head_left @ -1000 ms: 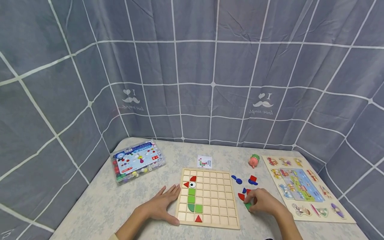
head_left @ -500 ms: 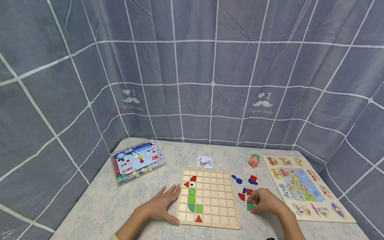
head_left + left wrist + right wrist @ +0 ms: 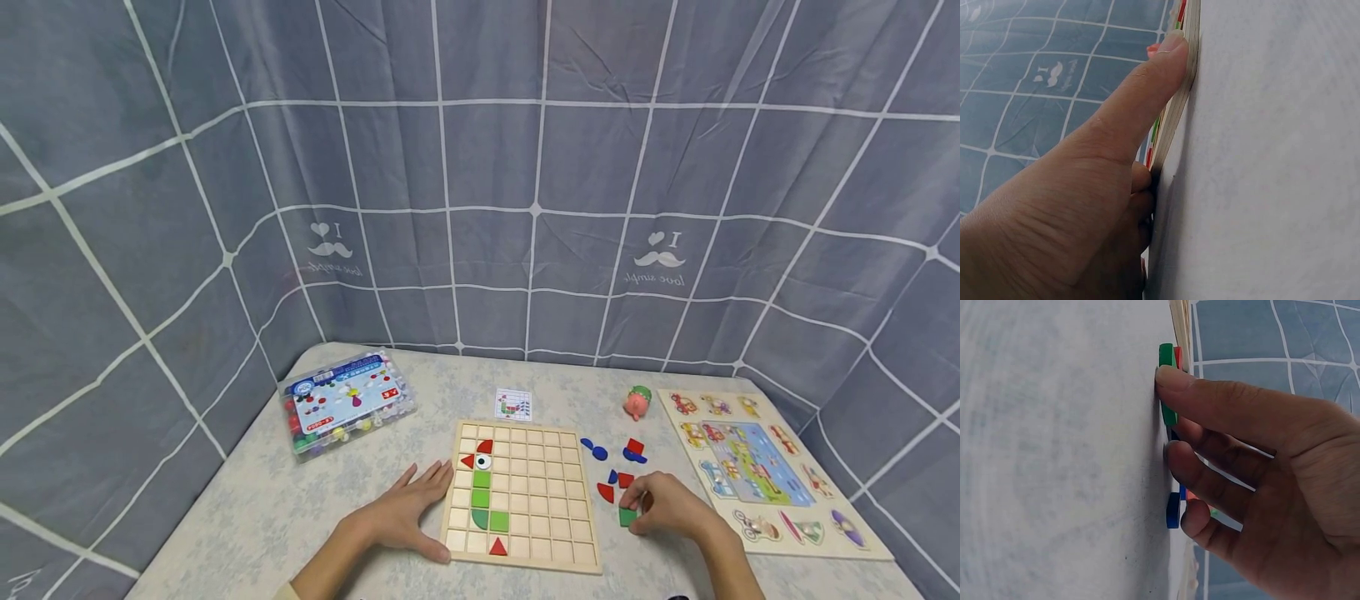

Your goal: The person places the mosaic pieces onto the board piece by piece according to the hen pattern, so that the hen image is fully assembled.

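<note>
The wooden grid board (image 3: 536, 483) lies flat in the middle of the table. Several coloured pieces on its left side include green squares (image 3: 480, 498), a red triangle (image 3: 498, 547) and a round eye piece (image 3: 483, 462). My left hand (image 3: 401, 512) rests at the board's left edge, fingers and thumb spread; in the left wrist view the thumb touches its side. To the right of the board, my right hand (image 3: 671, 507) pinches a flat green wooden piece (image 3: 627, 517) between thumb and index finger, low at the tabletop. Part of this piece is hidden by the fingers.
Loose red (image 3: 606, 493) and blue pieces (image 3: 599, 453) lie right of the board. Behind it is a small pattern card (image 3: 513, 404). A bead box (image 3: 347, 404) stands left; a pink-and-green toy (image 3: 637, 402) and a picture puzzle (image 3: 772, 471) are at right.
The right hand has shifted slightly right, and the green piece has turned so more of its face shows. A red square beside it is now uncovered. The left hand stays in place.
</note>
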### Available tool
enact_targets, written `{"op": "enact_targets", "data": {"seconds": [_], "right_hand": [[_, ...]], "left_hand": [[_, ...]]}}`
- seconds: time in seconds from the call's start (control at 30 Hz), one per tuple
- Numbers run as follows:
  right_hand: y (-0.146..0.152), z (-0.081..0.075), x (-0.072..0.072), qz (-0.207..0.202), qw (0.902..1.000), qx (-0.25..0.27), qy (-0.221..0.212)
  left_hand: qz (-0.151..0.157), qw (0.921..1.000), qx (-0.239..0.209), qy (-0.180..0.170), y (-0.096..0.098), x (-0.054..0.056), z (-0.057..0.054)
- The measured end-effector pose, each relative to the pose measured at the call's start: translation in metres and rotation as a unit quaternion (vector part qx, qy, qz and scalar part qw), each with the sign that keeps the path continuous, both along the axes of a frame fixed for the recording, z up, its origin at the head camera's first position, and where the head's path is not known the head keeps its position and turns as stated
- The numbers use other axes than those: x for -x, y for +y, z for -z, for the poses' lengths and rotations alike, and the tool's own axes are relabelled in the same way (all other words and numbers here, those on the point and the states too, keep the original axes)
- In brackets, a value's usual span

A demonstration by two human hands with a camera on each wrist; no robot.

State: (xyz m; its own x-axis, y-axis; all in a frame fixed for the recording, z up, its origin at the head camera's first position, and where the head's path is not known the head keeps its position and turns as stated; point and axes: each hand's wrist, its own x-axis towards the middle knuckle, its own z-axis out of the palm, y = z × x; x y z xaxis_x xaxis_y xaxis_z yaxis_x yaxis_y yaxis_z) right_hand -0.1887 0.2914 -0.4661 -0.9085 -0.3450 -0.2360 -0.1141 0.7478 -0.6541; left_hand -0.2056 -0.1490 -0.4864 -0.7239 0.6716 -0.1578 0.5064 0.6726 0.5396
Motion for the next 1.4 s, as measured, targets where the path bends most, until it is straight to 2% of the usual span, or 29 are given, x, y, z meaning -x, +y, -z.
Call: {"op": "enact_targets", "data": {"seconds": [0.4,0.73,0.97,1.4], "right_hand": [[0.001,0.001,0.0,0.014,0.9998,0.013,-0.009],[0.0,-0.002,-0.001,0.022,0.9997,0.008,0.001],[-0.005,-0.006,-0.001,0.012,0.9998,0.003,0.017],[-0.021,-0.011,-0.001,-0.012,0.9986,0.024,0.046]], "left_hand": [[-0.004,1.0,0.001,-0.002,0.0,-0.001,-0.002],[-0.004,1.0,0.004,-0.002,0.001,0.0,-0.003],[-0.001,1.0,0.006,-0.004,0.001,0.0,-0.002],[0.0,1.0,0.004,0.007,0.001,-0.001,-0.001]]}}
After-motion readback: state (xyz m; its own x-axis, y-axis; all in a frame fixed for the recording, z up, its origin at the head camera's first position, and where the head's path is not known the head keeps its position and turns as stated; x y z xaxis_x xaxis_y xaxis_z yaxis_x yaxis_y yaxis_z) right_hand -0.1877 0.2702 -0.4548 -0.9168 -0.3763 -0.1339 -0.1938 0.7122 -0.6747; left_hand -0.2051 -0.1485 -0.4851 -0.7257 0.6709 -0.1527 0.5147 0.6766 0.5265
